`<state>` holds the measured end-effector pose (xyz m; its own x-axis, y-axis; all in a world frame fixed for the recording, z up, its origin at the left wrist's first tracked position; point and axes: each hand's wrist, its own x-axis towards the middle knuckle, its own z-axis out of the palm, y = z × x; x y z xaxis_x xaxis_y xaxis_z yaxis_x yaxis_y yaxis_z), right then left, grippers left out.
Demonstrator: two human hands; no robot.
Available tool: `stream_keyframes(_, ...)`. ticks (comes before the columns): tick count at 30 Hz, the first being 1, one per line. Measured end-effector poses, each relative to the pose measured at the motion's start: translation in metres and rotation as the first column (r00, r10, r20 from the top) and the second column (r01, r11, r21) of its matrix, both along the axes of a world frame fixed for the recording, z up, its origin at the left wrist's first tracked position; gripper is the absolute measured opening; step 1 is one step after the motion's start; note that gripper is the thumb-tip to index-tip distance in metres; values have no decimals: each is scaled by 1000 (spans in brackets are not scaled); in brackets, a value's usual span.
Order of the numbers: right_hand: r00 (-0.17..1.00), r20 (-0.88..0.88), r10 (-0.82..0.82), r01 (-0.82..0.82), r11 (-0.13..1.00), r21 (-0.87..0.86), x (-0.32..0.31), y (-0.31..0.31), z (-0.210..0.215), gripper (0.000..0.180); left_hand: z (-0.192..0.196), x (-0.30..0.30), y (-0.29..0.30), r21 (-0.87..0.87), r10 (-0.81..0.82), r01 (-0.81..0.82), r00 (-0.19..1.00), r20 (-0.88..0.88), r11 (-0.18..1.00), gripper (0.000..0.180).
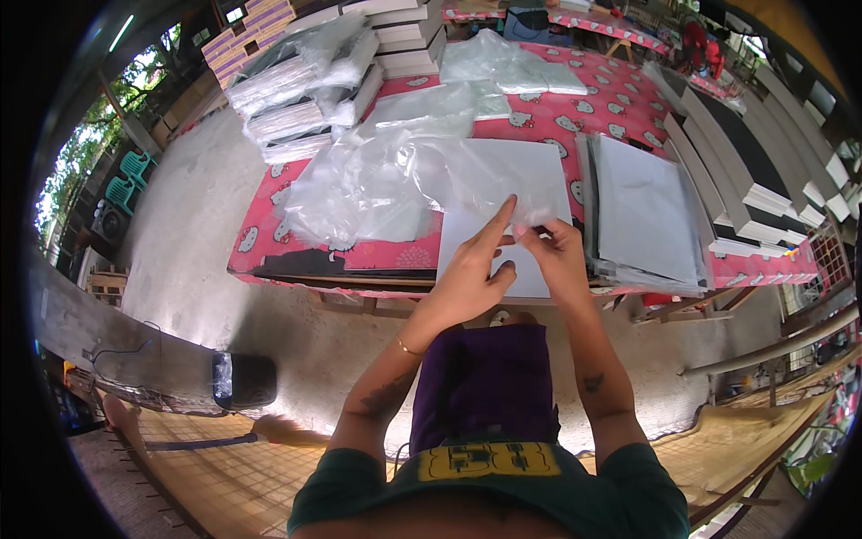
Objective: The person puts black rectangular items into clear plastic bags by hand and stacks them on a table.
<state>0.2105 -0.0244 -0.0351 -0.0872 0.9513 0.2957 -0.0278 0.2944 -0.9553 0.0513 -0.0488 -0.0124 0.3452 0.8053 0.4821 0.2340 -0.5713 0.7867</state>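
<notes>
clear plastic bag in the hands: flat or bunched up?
Mostly spread. The clear plastic bag lies flat over a white sheet; left hand and right hand pinch its near edge. Whether its mouth is open: cannot tell.

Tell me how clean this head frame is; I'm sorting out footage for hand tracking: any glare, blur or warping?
Head view: even daylight, soft shadows; glare on the clear plastic bags; fisheye bends the table edge and blackens the corners; left hand and right hand are fairly sharp on the white sheet; the greenery at the far left is overexposed.
</notes>
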Motion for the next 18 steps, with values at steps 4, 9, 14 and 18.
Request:
stream_keyframes(4,997,-60,39,-37,999,37,-1,-5,4,23,8,2,-2,-240,183,-104,925,333,965,60)
stream_keyframes(9,776,-582,242,-335,941,-54,4,-22,7,26,-18,-14,15,-78,241,-230,874,423,970,25)
stream_keyframes(14,751,-626,212,-331,940,-78,10,-33,15,36,-20,-31,11,107,283,-338,894,347,935,17)
stream_keyframes(18,589,-791,166,-409,906,-114,27,-34,16,40,-27,-51,6,269,399,-395,916,38,879,20)
